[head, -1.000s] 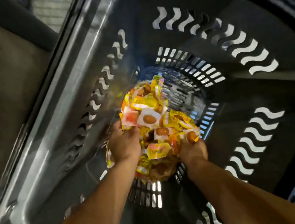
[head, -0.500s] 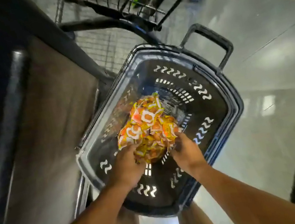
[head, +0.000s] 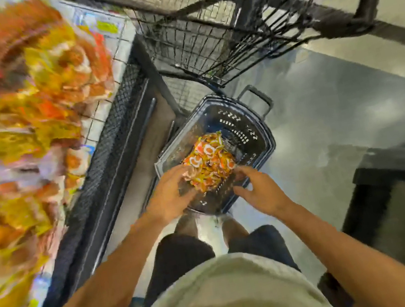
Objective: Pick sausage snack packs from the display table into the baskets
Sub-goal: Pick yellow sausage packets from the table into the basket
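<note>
Dark basket (head: 261, 143) on floor beside table (head: 107, 170). Snack packs (head: 209, 161) heaped inside basket. Left hand (head: 168, 197) and right hand (head: 262, 191) above near rim, fingers spread loose, holding nothing. More packs blurred on table.

I see the basket (head: 253, 128) on the floor (head: 336, 108) at centre frame, with a heap of snack packs (head: 209, 160) inside it. My left hand (head: 168, 197) sits at the heap's lower left edge, my right hand (head: 262, 191) at its lower right. The display table (head: 104, 154) runs down the left of the frame, more packs (head: 25, 108) piled on it. A wire cart (head: 214, 29) stands behind the basket, upper centre.
</note>
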The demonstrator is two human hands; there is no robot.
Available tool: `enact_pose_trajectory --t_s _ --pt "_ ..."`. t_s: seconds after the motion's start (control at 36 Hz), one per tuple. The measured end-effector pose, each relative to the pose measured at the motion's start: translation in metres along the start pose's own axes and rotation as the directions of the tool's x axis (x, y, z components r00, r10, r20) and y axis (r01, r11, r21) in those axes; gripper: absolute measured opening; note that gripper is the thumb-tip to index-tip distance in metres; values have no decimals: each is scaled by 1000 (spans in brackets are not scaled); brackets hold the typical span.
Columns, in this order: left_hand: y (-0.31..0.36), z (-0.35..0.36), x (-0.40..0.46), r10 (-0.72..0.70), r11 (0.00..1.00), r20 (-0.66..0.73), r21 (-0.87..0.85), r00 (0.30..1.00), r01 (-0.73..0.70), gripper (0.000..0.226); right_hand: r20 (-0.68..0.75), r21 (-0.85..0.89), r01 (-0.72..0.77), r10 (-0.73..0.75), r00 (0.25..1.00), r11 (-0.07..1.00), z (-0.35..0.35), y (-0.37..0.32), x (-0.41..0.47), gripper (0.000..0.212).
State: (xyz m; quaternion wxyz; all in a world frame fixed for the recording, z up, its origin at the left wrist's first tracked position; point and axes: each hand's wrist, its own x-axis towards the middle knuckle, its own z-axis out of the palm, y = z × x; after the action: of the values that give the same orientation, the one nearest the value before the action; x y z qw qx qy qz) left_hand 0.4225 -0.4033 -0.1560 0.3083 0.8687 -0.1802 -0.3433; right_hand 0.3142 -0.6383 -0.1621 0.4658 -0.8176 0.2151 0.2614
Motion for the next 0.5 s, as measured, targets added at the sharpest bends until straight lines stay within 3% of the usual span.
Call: enact_pose_trajectory --t_s 0.28,0.5 --pt "46 -44 -114 -172 984 -210 -78 962 159 60 32 -29 138 -137 990 990 -24 -37 -58 62" --pt "29 -72 -194 -234 966 -332 -188 914 179 60 111 -127 274 -261 959 953 -12 -90 -67 59"
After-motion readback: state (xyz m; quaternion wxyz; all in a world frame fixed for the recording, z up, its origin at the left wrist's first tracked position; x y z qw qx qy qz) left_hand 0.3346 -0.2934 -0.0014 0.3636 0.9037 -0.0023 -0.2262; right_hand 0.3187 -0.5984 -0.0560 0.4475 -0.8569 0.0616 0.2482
